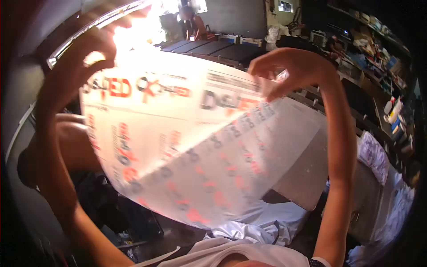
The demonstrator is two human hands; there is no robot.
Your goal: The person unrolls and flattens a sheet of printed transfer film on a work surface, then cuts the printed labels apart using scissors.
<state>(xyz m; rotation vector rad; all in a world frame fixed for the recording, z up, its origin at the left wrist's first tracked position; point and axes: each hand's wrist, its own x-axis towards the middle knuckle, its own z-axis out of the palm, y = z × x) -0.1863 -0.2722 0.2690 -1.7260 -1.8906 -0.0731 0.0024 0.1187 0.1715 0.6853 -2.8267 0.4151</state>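
Observation:
A large translucent sheet (213,147) with red and black printed lettering is held up in front of me, its lower right part folded or overlapping along a diagonal. My right hand (289,73) pinches the sheet's upper right edge between thumb and fingers. At the upper left my left hand (100,53) is raised with curled fingers at the sheet's upper left corner, where strong glare washes out the contact. Light from behind shines through the sheet.
Dark flat tables (200,48) stretch behind the sheet. A person (192,26) is at the back left, another at the back right. Shelves with bottles and clutter (393,113) line the right. Below lie a grey board (304,178), white cloth (253,227) and a patterned bundle (372,156).

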